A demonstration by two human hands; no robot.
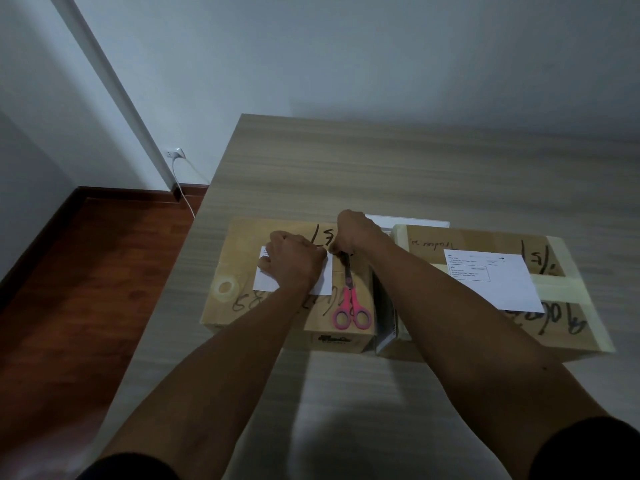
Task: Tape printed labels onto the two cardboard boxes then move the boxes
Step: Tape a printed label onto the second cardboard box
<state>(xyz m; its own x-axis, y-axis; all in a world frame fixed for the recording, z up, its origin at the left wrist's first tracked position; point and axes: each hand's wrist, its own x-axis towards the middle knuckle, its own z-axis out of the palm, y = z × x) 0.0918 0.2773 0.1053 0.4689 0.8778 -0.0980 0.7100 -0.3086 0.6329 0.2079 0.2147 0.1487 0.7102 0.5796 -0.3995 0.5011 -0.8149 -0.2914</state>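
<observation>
I am looking down over two bare forearms that reach forward across a pale wood-grain table [415, 174] to two cardboard boxes sitting side by side near its front edge

The left box [242, 306] has black marker scrawl on its lid. A white printed label [266, 284] lies flat on that lid, and my left hand [294, 259] lies on top of it, knuckles up, covering much of the sheet; the fingertips point away from me, so I cannot tell whether they press flat or curl. My right hand [353, 233] is just beside it, fingers bunched and turned down toward the label's far right corner — whatever they pinch there is too small and shadowed to make out. Pink-handled scissors [351, 306] rest on the same lid, blades pointing away toward the right hand, handles near the box's front edge. A roll of clear tape [225, 288] sits on the lid's left side, faint against the cardboard

The right box [568, 323] is banded with pale tape and also carries marker writing. A second printed label [498, 282] lies on its lid, with lines of text and a ruled frame at its upper left. Between the boxes stands a thin dark item I cannot identify

Off the table's left edge: reddish wood floor [86, 289], a white wall with an outlet [176, 154] and a white cable hanging down
</observation>
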